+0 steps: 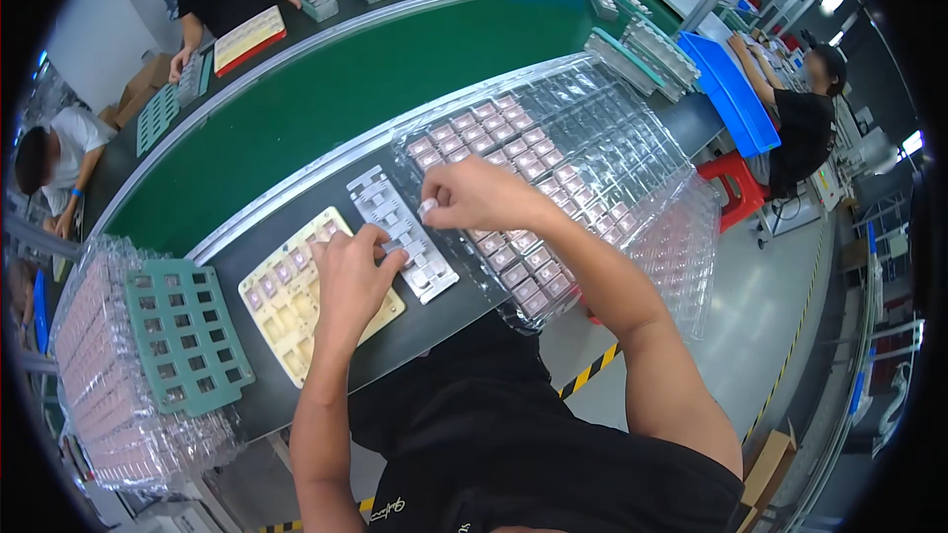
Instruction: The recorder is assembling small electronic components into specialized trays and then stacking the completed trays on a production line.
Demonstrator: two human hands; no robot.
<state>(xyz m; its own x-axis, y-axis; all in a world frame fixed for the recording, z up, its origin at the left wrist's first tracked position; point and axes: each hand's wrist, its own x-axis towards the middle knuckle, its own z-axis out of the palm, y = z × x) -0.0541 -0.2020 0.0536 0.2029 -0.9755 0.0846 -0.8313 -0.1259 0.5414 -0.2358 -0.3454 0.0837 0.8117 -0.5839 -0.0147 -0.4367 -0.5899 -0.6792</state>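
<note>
My right hand (484,192) is closed in a pinch on a small pale pink piece (428,207), held above the near edge of a clear plastic blister tray (612,109). Many similar pink square pieces fill part of that tray's pockets. Over a cream-coloured fixture tray (281,321), my left hand (351,266) has its thumb apart from its fingers, and nothing shows in it. Its fingertips reach the row of pink pieces seated along the fixture's far side; what they touch is partly hidden. Between my hands lies a silver metal fixture plate (400,232) with cut-outs.
A green plate with square holes (188,331) leans on stacked blister trays (94,375) at left. Beyond the bench runs a green conveyor belt (326,89). Blue bins (731,94) and green racks (647,54) stand at right. Other people work across and beside the line.
</note>
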